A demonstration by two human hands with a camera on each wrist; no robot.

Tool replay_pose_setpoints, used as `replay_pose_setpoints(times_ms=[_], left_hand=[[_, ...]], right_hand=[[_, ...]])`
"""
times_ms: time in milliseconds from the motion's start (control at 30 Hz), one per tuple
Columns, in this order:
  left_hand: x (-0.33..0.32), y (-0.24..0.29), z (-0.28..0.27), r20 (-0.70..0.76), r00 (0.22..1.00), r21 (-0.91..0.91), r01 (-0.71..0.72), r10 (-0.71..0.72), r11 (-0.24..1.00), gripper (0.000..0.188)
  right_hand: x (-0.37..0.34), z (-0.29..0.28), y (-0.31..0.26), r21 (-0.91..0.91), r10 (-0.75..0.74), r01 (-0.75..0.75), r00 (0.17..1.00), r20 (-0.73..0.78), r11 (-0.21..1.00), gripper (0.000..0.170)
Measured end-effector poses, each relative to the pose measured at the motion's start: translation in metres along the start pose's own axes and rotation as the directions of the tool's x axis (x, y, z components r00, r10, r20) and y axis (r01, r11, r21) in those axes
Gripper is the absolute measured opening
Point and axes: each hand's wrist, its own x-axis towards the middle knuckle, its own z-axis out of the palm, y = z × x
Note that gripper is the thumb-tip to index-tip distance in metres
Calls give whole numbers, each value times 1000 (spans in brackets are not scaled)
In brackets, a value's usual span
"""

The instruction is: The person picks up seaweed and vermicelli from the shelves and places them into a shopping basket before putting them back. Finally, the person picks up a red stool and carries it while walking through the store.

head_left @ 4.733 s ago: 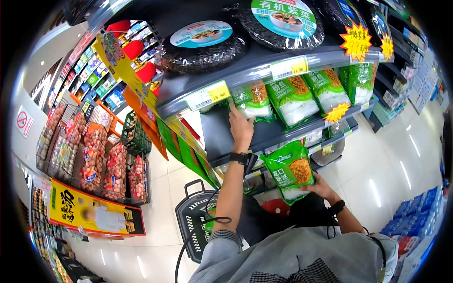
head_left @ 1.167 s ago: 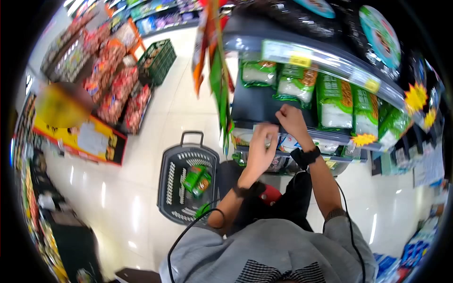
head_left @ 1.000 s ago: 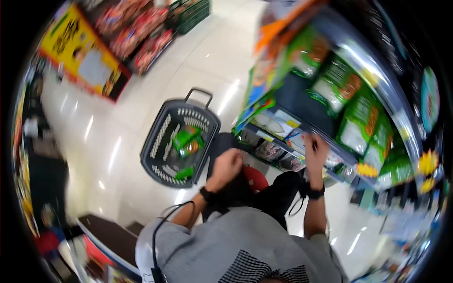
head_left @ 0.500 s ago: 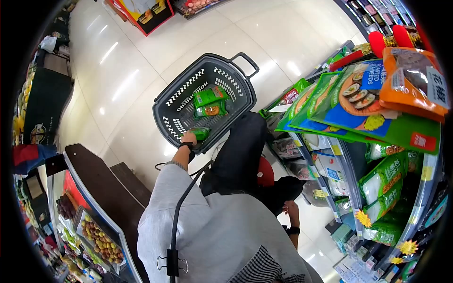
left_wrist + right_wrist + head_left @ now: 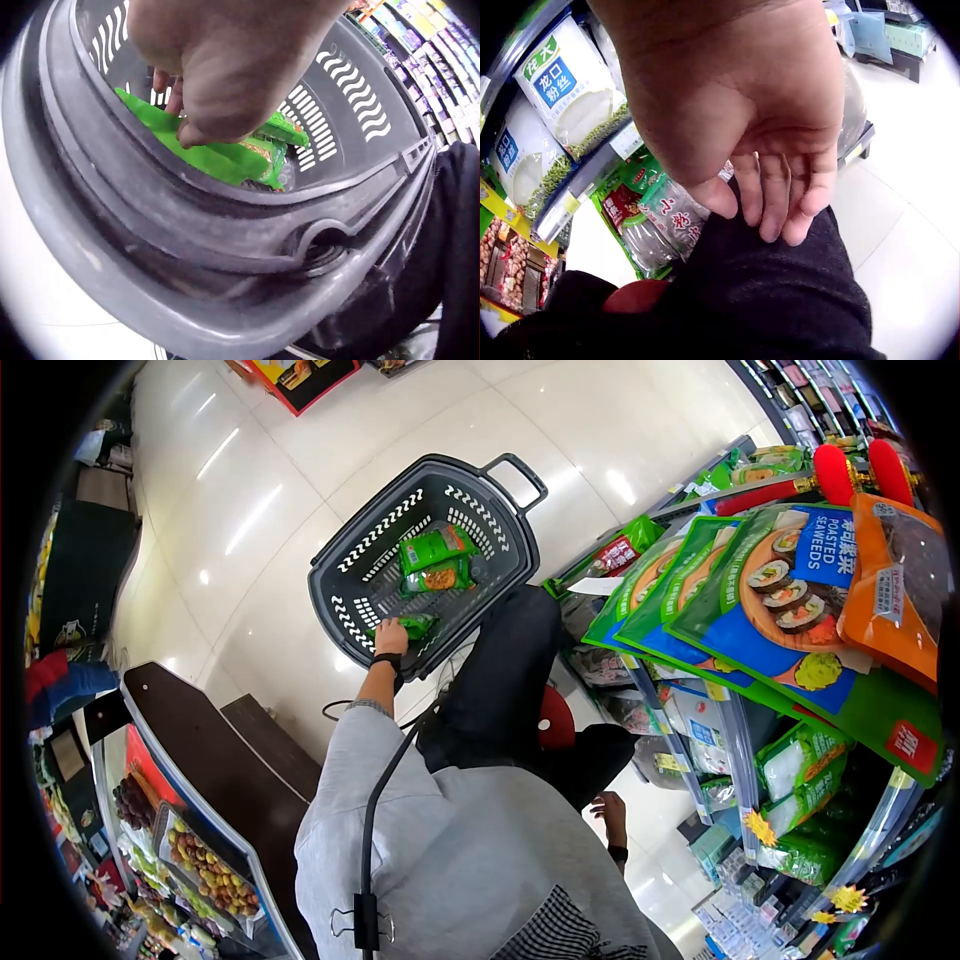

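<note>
A pale tiled floor (image 5: 450,425) spreads beneath everything, with a tall shelf (image 5: 745,775) along its right side. The person sits on a red stool (image 5: 556,720), wearing a grey shirt (image 5: 500,840) and dark trousers (image 5: 495,680). A fruit stand (image 5: 205,745) is to the left.

A dark grey basket (image 5: 187,259) rests on the floor beside the person's left leg, its handle (image 5: 528,463) at the far right corner. At the shelf's end, green seaweed packets (image 5: 745,595) overlap one another, an orange pouch (image 5: 890,585) partly covering the front one. Green bags (image 5: 800,770) lie on the shelf behind its front edge; white bags (image 5: 574,86) with blue labels lean on a shelf level too.

Inside the basket, an upper green packet (image 5: 437,547) and a lower green packet (image 5: 438,575) lie touching toward the far end. A third green packet (image 5: 417,627) is apart from them, by the near edge.

The left hand (image 5: 391,637) reaches over that near edge, thumb and fingers pinching the third green packet. The right hand (image 5: 757,112) holds nothing; its fingers are loosely bent, above the right thigh.

Smallest, yellow star tags (image 5: 760,828) mark the shelf's front edge.
</note>
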Motion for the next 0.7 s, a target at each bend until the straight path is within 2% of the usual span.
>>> replay_pose_setpoints(times_ms=[133,267,300,333,400,467,533,600,633,667,700], left_hand=[[-17,-2,-21,-125,991,117,-40,55,992,23],[-31,-8,-43,-303,952,-5,-48,44,999,15],[-50,-7,-68,-384,918,-12,-111,98,994,14],[-65,-8,-84,-391,915,-3,-108,99,994,14],[-92,-11,-114,-583,791,-86,-286,185,954,17],[-130,-6,-157,-624,755,-105,-335,201,936,18],[-160,-1,-193,-738,643,-148,-447,202,882,18],[-188,2,-229,-763,603,-112,-478,233,871,18],[-201,3,-245,-758,582,-96,-546,294,832,17],[-214,6,-262,-753,555,-81,-611,354,787,17],[-229,10,-281,-762,519,-56,-647,386,760,17]], right_hand=[[9,2,-28,-6,-88,88,996,-15,996,21],[5,7,-54,-39,-185,185,983,4,982,20],[5,8,-59,-30,-182,182,983,12,983,20],[1,11,-66,-37,-239,239,971,13,970,20],[-2,22,-85,-34,-279,279,960,22,960,20],[-7,36,-109,-22,-328,329,943,60,944,18],[-8,51,-133,3,-437,441,889,138,897,16],[-25,73,-170,-35,-500,515,844,194,857,18],[-30,81,-186,-101,-513,550,820,252,829,18],[-36,92,-202,-83,-521,553,818,243,829,18],[-44,105,-217,-17,-556,584,781,286,811,17]])
